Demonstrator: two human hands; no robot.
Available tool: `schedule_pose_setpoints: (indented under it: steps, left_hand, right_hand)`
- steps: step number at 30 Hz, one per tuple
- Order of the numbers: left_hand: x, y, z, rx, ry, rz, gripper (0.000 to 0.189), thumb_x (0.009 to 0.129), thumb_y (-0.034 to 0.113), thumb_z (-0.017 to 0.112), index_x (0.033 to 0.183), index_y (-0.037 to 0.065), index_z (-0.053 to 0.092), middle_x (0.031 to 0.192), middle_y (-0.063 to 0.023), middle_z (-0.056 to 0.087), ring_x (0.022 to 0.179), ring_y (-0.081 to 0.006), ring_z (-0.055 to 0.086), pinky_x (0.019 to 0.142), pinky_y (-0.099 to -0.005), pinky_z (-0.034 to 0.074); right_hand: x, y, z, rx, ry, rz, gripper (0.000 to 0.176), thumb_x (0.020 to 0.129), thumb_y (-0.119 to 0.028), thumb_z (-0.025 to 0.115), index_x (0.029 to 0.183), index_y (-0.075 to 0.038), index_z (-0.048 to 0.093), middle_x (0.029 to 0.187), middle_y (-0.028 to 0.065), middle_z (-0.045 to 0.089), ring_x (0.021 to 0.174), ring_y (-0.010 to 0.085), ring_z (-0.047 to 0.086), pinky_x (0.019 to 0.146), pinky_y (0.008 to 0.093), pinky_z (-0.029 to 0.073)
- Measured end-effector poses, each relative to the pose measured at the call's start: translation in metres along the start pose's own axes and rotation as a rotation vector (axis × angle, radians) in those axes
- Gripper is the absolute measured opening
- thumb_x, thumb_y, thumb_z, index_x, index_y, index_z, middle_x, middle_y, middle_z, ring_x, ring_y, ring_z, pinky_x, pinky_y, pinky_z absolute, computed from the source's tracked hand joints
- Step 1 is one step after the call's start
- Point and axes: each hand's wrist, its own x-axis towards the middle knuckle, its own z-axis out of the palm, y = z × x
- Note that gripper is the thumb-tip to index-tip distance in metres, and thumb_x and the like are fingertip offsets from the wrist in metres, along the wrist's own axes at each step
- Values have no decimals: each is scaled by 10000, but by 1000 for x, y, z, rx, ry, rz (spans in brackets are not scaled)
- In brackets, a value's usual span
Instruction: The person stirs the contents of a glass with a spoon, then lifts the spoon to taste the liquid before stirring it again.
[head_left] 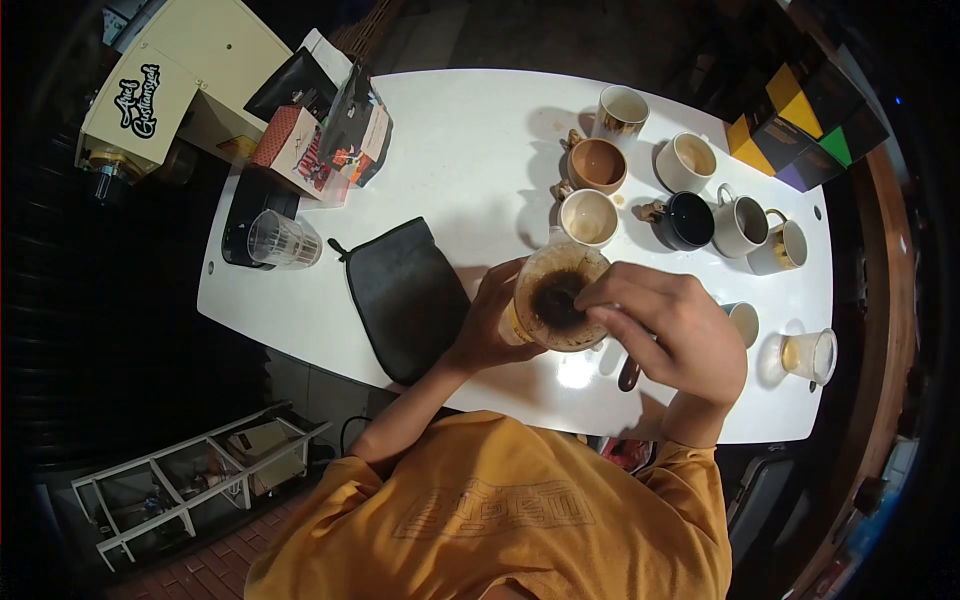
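In front of my chest, my left hand (pixel 495 315) is wrapped around the side of a wide-mouthed cup (pixel 535 275). The cup's inner wall is stained brown, and dark wet stuff like coffee (pixel 555 300) lies at its bottom. A yellow patch shows on its outside. Over the cup's right side is my right hand (pixel 665 325), thumb and fingers pinched together with the tips inside the rim. Whatever they hold is hidden. A dark brown handle (pixel 629 375) shows just below that hand; its other end is covered.
Several mugs, among them a black mug (pixel 688 221) and a brown mug (pixel 597 165), stand beyond the cup. A clear plastic cup (pixel 810 357) is at right. Left are a black pouch (pixel 405 300), a ribbed glass (pixel 285 240), and coffee bags (pixel 360 130). Boxes (pixel 810 125) sit far right.
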Motion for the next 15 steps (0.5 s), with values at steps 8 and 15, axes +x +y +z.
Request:
schedule_pose_setpoints:
  steps: [8,15]
  left_hand:
    - [-2,3,1,-54,24,-54,864,705,321,893,1437,102,490,1462,-157,466,1364,-357,444,1114,-489,392]
    - [-2,-3,5,-57,27,-32,868,708,329,886,1444,103,485,1465,-159,464,1368,-356,440,1124,-485,373]
  right_hand:
    - [-1,-2,1,19,-6,66,121,941,-88,608,978,17,655,876,178,657,757,387,653,675,440,521]
    - [0,-2,-2,38,-34,42,100,946,-85,605,971,7,638,860,168,648,748,387,648,659,440,514]
